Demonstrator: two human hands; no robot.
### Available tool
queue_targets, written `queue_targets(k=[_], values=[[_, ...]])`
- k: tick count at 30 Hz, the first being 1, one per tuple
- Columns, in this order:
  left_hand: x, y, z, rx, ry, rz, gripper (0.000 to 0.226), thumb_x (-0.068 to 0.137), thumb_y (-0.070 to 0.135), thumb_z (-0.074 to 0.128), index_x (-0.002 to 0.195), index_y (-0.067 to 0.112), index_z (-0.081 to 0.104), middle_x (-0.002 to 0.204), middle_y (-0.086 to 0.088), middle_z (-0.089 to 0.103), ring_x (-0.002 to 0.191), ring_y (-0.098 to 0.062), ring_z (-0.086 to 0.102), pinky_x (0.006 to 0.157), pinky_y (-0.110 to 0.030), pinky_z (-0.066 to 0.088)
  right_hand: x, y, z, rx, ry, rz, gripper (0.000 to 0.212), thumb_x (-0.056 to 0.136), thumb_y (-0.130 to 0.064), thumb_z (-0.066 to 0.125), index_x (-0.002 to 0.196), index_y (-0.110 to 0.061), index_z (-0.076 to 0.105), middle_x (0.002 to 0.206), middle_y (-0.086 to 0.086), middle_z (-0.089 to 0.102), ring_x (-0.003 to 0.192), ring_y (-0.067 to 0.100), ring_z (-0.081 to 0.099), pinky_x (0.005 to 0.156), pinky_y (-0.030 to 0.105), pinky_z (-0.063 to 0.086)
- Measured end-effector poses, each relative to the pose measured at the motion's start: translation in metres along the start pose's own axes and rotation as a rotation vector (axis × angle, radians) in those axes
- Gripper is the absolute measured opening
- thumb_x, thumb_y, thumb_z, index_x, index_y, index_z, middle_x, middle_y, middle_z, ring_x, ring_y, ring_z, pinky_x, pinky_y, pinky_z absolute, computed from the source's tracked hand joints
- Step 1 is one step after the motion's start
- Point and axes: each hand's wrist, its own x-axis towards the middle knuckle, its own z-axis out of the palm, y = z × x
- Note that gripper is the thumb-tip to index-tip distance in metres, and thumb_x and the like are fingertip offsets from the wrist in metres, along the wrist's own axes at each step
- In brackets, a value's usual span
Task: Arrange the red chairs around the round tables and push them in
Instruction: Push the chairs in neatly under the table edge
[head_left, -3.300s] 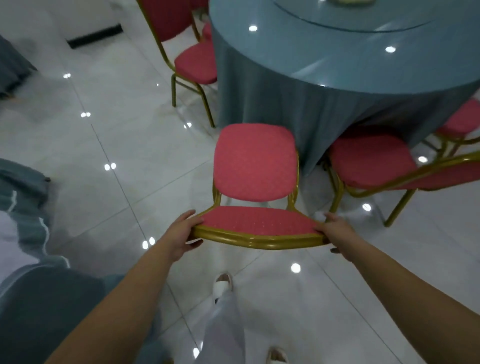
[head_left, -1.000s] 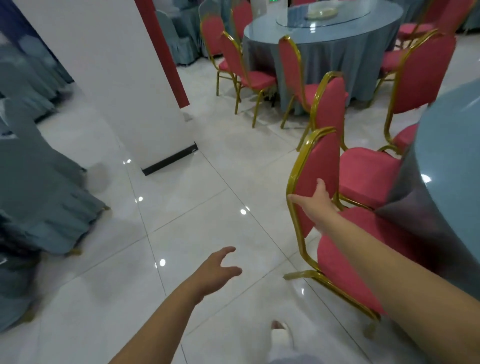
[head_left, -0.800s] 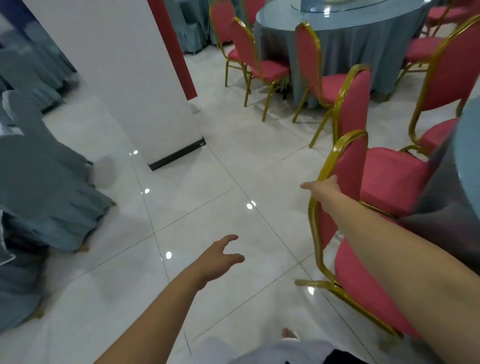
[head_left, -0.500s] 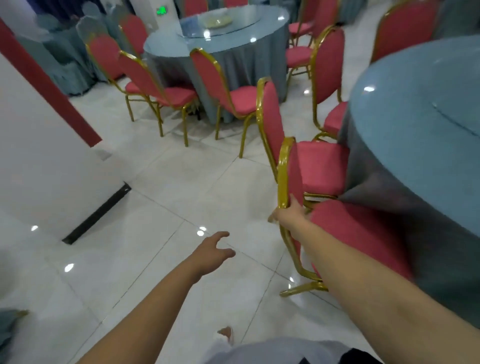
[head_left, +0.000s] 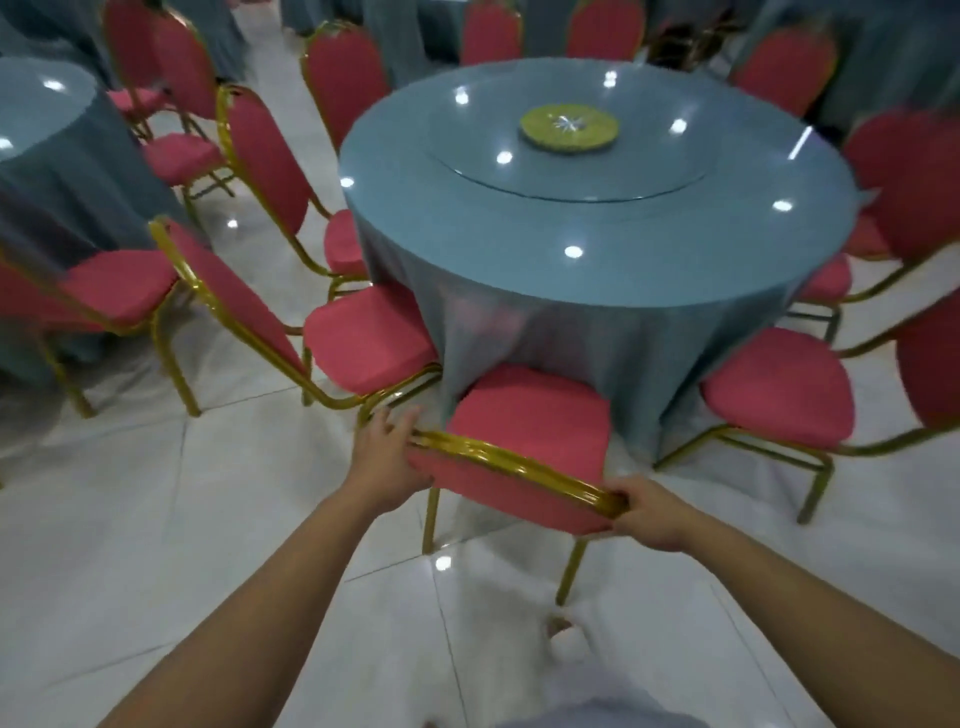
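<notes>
- Head view: the red chair (head_left: 530, 415) stood at the near edge of the round table (head_left: 597, 234), seat pointing toward it and front edge against the blue tablecloth (head_left: 571, 332). Its gilt back rail (head_left: 514, 465) ran left to right, nearest the person.
- Glossy white tile floor (head_left: 208, 493) lay beneath. Neighbouring chairs (head_left: 363, 338) ringed the table, which bore a glass turntable (head_left: 649, 176) and green dish (head_left: 570, 128).
- Both arms reached forward. The left hand (head_left: 387, 457) clasped the rail's left end and the right hand (head_left: 649, 512) its right end, fingers wrapped over the tubing.

both hands (head_left: 387, 460) gripping red chair (head_left: 524, 431) backrest, round table (head_left: 597, 228) ahead
</notes>
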Motion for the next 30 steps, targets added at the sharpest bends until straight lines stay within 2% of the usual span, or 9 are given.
queue_targets(k=[2,4,6,9,16,20,24,28,30], values=[[0.005,0.018,0.014,-0.017,-0.140,0.066,0.072,0.075,0.027,0.081,0.140,0.028,0.050,0.142,-0.005,0.041,0.130,-0.028,0.041,0.109,-0.046,0.041,-0.018,0.021,-0.015,-0.033,0.108,0.039,0.047,0.074,0.009,0.061,0.084,-0.034,0.075,0.079,-0.008,0.073,0.080,0.006,0.068,0.066,0.016,0.050],[0.003,0.038,0.029,-0.098,-0.246,0.120,0.037,0.077,0.018,0.078,0.112,0.023,0.069,0.112,-0.001,0.063,0.100,-0.019,0.061,0.092,-0.043,0.054,-0.031,0.043,-0.028,-0.086,0.221,0.104,0.051,0.075,0.010,0.057,0.077,-0.039,0.072,0.075,-0.012,0.070,0.076,0.004,0.064,0.063,0.016,0.045],[-0.002,0.058,0.046,-0.053,-0.301,0.191,0.015,0.077,0.018,0.077,0.090,0.022,0.071,0.091,0.000,0.068,0.086,-0.016,0.064,0.084,-0.045,0.056,-0.039,0.065,-0.039,-0.112,0.291,0.145,0.052,0.076,0.010,0.053,0.080,-0.038,0.073,0.078,-0.011,0.071,0.080,0.008,0.064,0.068,0.022,0.047],[-0.007,0.082,0.069,-0.022,-0.355,0.218,0.008,0.081,0.025,0.074,0.087,0.027,0.069,0.087,0.005,0.067,0.084,-0.015,0.063,0.083,-0.045,0.056,-0.044,0.088,-0.054,-0.103,0.353,0.202,0.060,0.075,0.011,0.048,0.081,-0.044,0.071,0.084,-0.011,0.071,0.083,0.009,0.063,0.073,0.032,0.052],[0.030,0.117,0.077,-0.031,-0.378,0.213,0.013,0.084,0.020,0.072,0.093,0.030,0.070,0.091,0.006,0.066,0.087,-0.015,0.063,0.086,-0.044,0.055,-0.022,0.097,-0.098,-0.063,0.386,0.234,0.056,0.073,0.011,0.046,0.083,-0.038,0.072,0.084,-0.002,0.071,0.076,0.017,0.064,0.072,0.042,0.057],[0.059,0.118,0.066,-0.074,-0.350,0.160,0.018,0.084,0.016,0.075,0.098,0.028,0.072,0.093,0.011,0.067,0.088,-0.006,0.062,0.088,-0.035,0.055,-0.004,0.074,-0.120,-0.168,0.122,0.215,0.028,0.076,-0.020,0.060,0.091,-0.042,0.068,0.081,-0.011,0.068,0.074,0.010,0.063,0.065,0.031,0.049],[0.064,0.111,0.060,-0.087,-0.310,0.101,0.051,0.079,0.022,0.081,0.126,0.033,0.063,0.119,0.017,0.051,0.105,-0.004,0.049,0.094,-0.020,0.040,0.018,0.022,-0.124,-0.123,-0.047,-0.046,0.034,0.071,-0.063,0.070,0.103,-0.057,0.061,0.100,-0.033,0.061,0.096,-0.007,0.057,0.082,0.020,0.045],[0.046,0.076,0.043,-0.167,-0.246,-0.041,0.079,0.079,0.031,0.081,0.145,0.042,0.038,0.149,0.006,0.036,0.131,-0.018,0.040,0.109,-0.036,0.039,0.049,-0.056,-0.100,0.006,0.020,-0.330,0.037,0.080,-0.055,0.071,0.116,-0.052,0.062,0.113,-0.040,0.055,0.107,-0.019,0.050,0.087,0.004,0.037],[0.036,0.040,0.026,-0.228,-0.220,-0.086,0.076,0.084,0.034,0.076,0.146,0.045,0.033,0.156,0.006,0.031,0.139,-0.018,0.034,0.113,-0.038,0.033,0.069,-0.088,-0.074,0.085,0.033,-0.360,0.034,0.083,-0.051,0.070,0.116,-0.048,0.062,0.114,-0.033,0.059,0.108,-0.015,0.052,0.090,0.008,0.041]])
